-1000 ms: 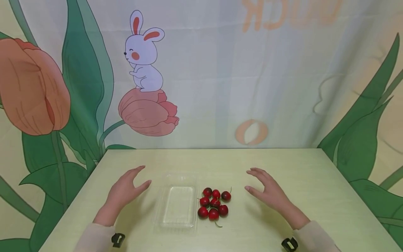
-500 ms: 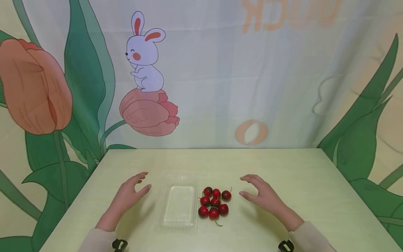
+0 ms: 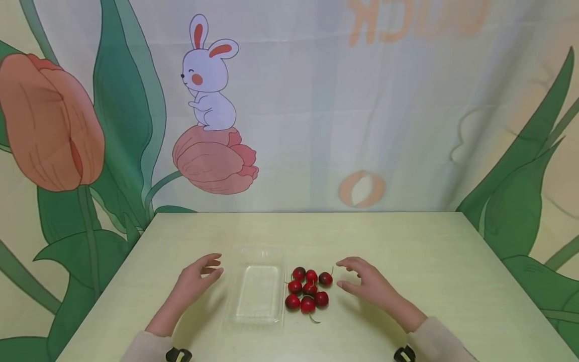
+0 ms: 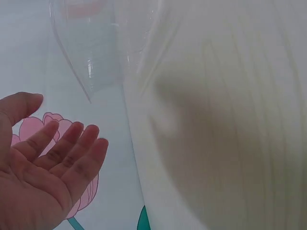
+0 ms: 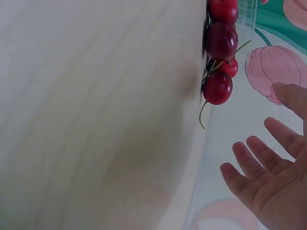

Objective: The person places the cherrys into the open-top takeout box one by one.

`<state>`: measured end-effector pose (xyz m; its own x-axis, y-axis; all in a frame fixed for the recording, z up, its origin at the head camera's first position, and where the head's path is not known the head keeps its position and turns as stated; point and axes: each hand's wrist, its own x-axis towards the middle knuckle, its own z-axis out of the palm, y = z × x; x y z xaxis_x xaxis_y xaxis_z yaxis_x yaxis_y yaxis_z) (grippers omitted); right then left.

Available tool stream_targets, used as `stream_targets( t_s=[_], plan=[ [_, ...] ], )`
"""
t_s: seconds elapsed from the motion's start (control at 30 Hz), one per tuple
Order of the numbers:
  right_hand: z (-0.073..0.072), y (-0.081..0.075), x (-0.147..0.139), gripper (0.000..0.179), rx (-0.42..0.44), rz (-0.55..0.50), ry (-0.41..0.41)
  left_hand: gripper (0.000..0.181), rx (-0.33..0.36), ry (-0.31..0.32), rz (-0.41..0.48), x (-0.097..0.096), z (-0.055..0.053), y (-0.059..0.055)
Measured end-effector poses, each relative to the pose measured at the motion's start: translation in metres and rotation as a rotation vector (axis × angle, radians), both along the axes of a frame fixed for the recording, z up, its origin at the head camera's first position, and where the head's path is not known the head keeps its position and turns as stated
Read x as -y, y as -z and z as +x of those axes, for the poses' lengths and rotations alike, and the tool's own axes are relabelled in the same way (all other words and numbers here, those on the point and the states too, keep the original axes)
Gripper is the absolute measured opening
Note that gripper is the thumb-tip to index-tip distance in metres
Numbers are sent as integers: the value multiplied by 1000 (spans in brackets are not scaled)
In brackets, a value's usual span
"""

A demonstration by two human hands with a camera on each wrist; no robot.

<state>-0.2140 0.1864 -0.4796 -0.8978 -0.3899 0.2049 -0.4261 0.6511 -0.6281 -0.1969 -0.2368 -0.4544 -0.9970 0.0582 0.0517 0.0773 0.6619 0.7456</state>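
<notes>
A clear plastic box (image 3: 260, 294) lies on the table, its top uncovered. Right beside it sits a cluster of dark red cherries (image 3: 309, 289), some with green stems. My left hand (image 3: 195, 281) hovers left of the box with fingers loosely bent, holding nothing. On the other side, my right hand (image 3: 368, 284) is just right of the cherries, thumb and fingers apart with nothing between them. The right wrist view shows several cherries (image 5: 218, 87) ahead of the spread fingers. In the left wrist view, the box (image 4: 91, 48) stands beyond the fingertips.
The pale yellow table (image 3: 461, 281) ends at a straight back edge. Behind it hangs a curtain (image 3: 289, 100) printed with tulips and a rabbit. A dark band sits on each wrist below pale sleeves.
Both hands have moved inward, the left toward the box and the right toward the cherries, and come slightly lower in the head view. The box and cherries stay in place.
</notes>
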Motion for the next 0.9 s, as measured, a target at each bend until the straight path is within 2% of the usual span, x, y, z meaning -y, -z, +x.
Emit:
stream_targets(
  t_s=[0.27,0.43,0.67,0.77,0.9],
  plan=[
    [-3,-3,6,43,58,1,-32,48,107,37,116,-4,4,2],
    [-5,-2,8,43,75,16,-52,49,124,43,127,-6,4,2],
    [-8,4,16,41,79,20,-90,48,167,12,140,-7,5,2],
    [-8,8,20,40,83,49,-79,48,188,13,158,-6,5,5],
    [-8,9,25,40,111,72,-23,46,196,17,170,-6,5,7]
  ],
)
